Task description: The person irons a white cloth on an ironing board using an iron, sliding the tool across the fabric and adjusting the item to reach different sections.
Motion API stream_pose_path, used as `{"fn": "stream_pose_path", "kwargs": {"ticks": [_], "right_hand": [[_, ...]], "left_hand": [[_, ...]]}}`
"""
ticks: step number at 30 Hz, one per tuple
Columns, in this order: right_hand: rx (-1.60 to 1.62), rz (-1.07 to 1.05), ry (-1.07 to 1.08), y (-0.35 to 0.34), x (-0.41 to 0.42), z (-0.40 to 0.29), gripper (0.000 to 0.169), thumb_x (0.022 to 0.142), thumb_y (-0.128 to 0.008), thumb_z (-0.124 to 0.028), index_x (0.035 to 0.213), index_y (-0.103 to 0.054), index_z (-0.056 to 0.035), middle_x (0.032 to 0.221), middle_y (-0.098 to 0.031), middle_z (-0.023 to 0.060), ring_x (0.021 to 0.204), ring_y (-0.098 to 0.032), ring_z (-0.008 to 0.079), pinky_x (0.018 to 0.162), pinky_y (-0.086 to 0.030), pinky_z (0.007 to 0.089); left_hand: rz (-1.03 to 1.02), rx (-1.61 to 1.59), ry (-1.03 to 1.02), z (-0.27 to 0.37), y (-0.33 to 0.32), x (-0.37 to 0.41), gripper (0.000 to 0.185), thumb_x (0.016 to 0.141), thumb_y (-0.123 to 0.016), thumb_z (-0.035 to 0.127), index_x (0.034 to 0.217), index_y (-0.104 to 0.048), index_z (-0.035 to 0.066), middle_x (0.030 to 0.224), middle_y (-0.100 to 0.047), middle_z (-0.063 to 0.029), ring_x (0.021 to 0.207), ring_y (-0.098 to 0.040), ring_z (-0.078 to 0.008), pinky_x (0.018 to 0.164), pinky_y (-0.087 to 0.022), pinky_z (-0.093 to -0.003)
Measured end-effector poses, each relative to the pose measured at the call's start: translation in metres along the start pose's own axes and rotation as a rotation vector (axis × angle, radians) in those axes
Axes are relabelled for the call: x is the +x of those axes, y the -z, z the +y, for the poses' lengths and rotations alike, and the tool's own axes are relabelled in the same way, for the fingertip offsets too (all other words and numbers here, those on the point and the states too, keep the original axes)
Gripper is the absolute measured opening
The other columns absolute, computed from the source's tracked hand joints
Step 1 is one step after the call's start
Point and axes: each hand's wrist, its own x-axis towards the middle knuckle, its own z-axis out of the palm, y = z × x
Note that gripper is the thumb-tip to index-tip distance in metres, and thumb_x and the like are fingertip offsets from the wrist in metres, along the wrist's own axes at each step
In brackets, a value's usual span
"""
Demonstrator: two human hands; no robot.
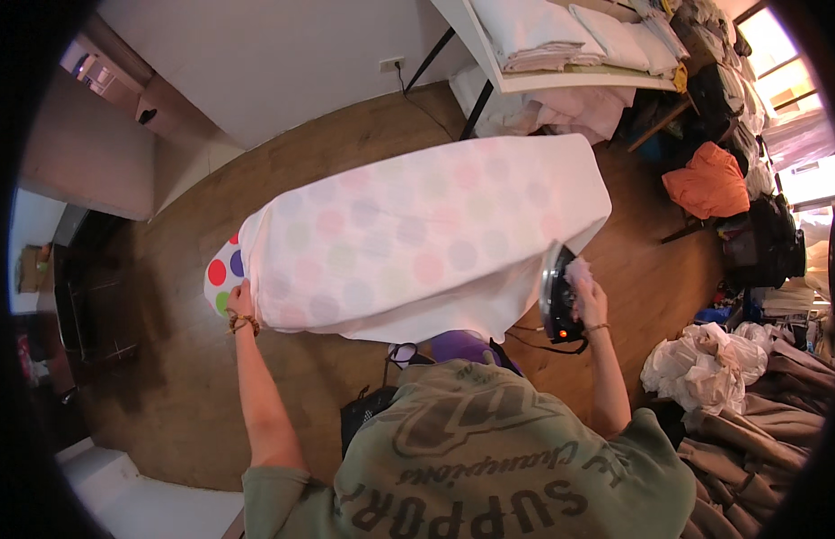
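Note:
A thin white cloth lies over an ironing board, and the coloured dots of the board's cover show faintly through it. The narrow left end of the dotted cover is bare. My left hand pinches the cloth's left edge there. At the near right edge of the cloth, my right hand grips the handle of an electric iron, with a pinkish cloth wadded around the handle. The iron is tilted on its side, its small lamp glowing orange. Part of the cloth hangs in folds along the near side.
Folded white linens lie on a white table beyond the board. An orange cloth bundle rests at right. Brown garments and a crumpled white plastic bag are piled at lower right. The iron's cord hangs near my body.

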Motion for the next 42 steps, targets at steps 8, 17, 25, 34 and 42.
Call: {"fn": "stream_pose_path", "kwargs": {"ticks": [8, 17, 25, 34, 42], "right_hand": [[-0.307, -0.007, 0.135, -0.125, 0.187, -0.063, 0.046, 0.08, -0.053, -0.043, 0.084, -0.054, 0.0032, 0.066, -0.056, 0.0099, 0.056, -0.055, 0.0169, 0.052, -0.043, 0.0309], [-0.519, 0.062, 0.3, -0.193, 0.303, -0.12, 0.048, 0.076, -0.057, -0.042, 0.102, -0.053, -0.0016, 0.057, -0.054, 0.0074, 0.035, -0.046, 0.0135, 0.031, -0.036, 0.0284], [-0.196, 0.167, -0.014, -0.143, 0.191, -0.106, 0.04, 0.078, -0.057, -0.038, 0.097, -0.058, -0.0025, 0.052, -0.05, 0.0044, 0.033, -0.042, 0.0133, 0.029, -0.032, 0.0281], [-0.424, -0.189, 0.092, -0.323, 0.112, -0.123, 0.049, 0.075, -0.055, -0.046, 0.094, -0.057, -0.0007, 0.071, -0.057, 0.0131, 0.059, -0.056, 0.0233, 0.052, -0.044, 0.035], [-0.649, -0.578, 0.481, -0.523, -0.018, -0.142, 0.056, 0.076, -0.053, -0.042, 0.113, -0.05, -0.0007, 0.103, -0.057, 0.0238, 0.098, -0.053, 0.0374, 0.085, -0.042, 0.0404]], "left_hand": [[-0.145, -0.082, 0.198, -0.018, 0.011, 0.014, 0.047, 0.08, -0.057, 0.041, 0.09, -0.058, -0.005, 0.078, -0.059, -0.0074, 0.067, -0.052, -0.0143, 0.062, -0.043, -0.0281], [-0.615, -0.746, 0.551, 0.073, 0.023, 0.026, 0.063, 0.079, -0.053, 0.05, 0.122, -0.045, 0.005, 0.118, -0.053, -0.0076, 0.105, -0.05, -0.0204, 0.089, -0.039, -0.0325], [-0.964, -1.382, 0.356, 0.056, 0.049, 0.064, 0.085, 0.076, -0.035, 0.07, 0.13, -0.035, 0.005, 0.133, -0.038, -0.0103, 0.121, -0.036, -0.0236, 0.101, -0.027, -0.037], [-0.83, -1.314, 0.383, 0.056, 0.063, 0.082, 0.073, 0.081, -0.041, 0.059, 0.125, -0.04, 0.002, 0.125, -0.046, -0.0124, 0.114, -0.044, -0.026, 0.097, -0.034, -0.0373], [-0.537, -1.351, 0.477, 0.04, 0.039, 0.095, 0.057, 0.084, -0.046, 0.046, 0.116, -0.048, -0.001, 0.112, -0.056, -0.0117, 0.102, -0.054, -0.0223, 0.091, -0.041, -0.0311]]}}
